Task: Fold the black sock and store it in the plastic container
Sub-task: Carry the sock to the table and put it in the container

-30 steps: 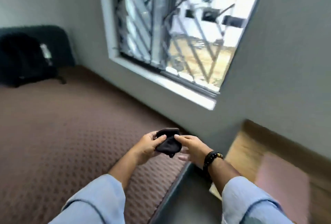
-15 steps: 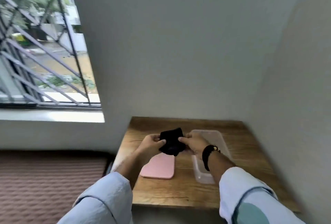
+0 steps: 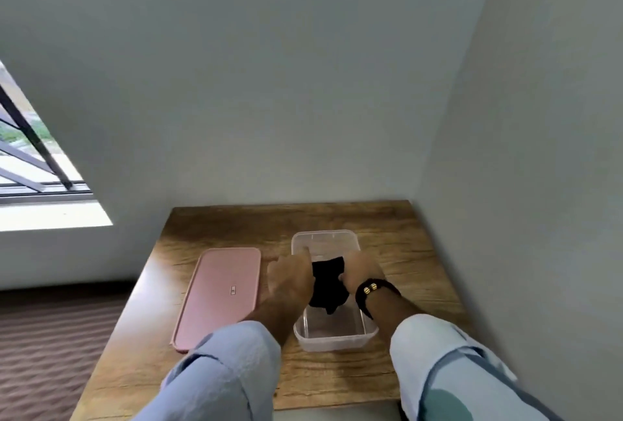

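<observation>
Half a second ago the black sock (image 3: 328, 286) was held above the pink lid (image 3: 220, 292) and the edge of the box; now both hands have carried it over the open plastic container (image 3: 335, 336), and it hangs folded between them, inside the rim or just above, I cannot tell which; the left hand (image 3: 291, 277) and the right hand (image 3: 360, 270) are each closed on one side of the sock; I judge that folding is done and only the release remains; the wooden bench (image 3: 337, 383) stands in a corner of grey walls, a window (image 3: 37, 164) at the left, brown carpet (image 3: 43, 346) below
</observation>
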`<action>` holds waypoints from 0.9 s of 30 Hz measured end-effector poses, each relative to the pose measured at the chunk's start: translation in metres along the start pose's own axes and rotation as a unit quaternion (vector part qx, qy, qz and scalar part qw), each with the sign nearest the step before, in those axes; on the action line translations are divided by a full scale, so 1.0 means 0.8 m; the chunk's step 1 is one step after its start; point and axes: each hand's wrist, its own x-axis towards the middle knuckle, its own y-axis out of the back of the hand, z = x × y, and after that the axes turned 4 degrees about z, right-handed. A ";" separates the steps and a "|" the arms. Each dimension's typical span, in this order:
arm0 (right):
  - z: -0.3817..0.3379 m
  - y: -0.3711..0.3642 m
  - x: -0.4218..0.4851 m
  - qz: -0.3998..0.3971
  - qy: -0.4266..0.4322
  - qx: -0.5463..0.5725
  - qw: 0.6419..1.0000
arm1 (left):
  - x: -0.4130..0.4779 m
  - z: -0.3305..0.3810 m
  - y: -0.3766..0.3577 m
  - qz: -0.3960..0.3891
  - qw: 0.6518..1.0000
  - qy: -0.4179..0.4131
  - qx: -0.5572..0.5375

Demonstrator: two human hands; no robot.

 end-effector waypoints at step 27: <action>-0.013 0.002 -0.037 0.145 0.076 0.129 0.978 | -0.059 -0.199 -0.048 -0.011 0.911 0.404 -0.085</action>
